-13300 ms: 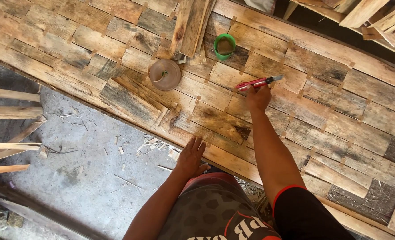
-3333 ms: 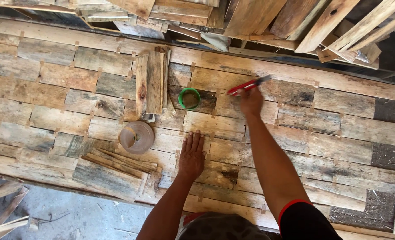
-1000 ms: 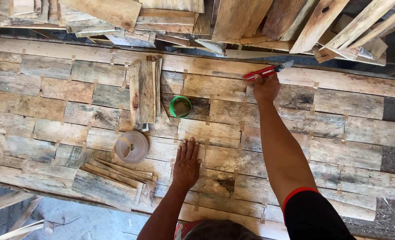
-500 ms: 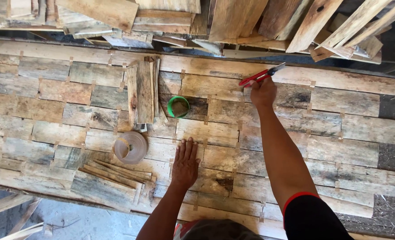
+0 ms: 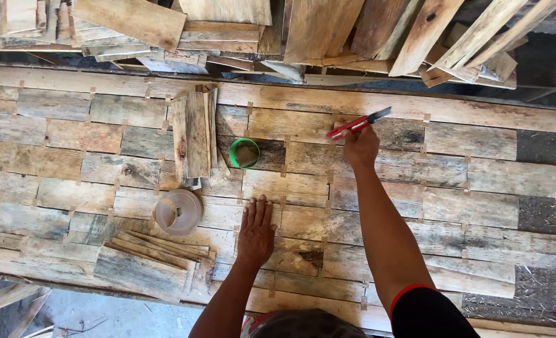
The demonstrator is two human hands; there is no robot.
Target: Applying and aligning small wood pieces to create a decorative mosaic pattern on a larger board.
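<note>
My right hand (image 5: 360,148) is stretched out over a panel of weathered wooden planks (image 5: 465,181) and grips a red utility knife (image 5: 358,123), its blade end pointing up and to the right. My left hand (image 5: 255,230) lies flat, fingers spread, pressing on the planks nearer to me. A green cup (image 5: 245,153) stands between the two hands, a little beyond the left one. A roll of tan tape (image 5: 178,211) lies to the left of my left hand.
A bundle of short wood strips (image 5: 195,134) lies beside the green cup. More loose strips (image 5: 153,253) sit near the panel's front edge. Stacked boards and offcuts (image 5: 328,31) pile up behind the panel. Grey concrete floor (image 5: 103,316) shows at bottom left.
My view has drifted slightly. The right hand with the knife has slid a little down and toward me along the plank. The left hand stays flat on the wood.
</note>
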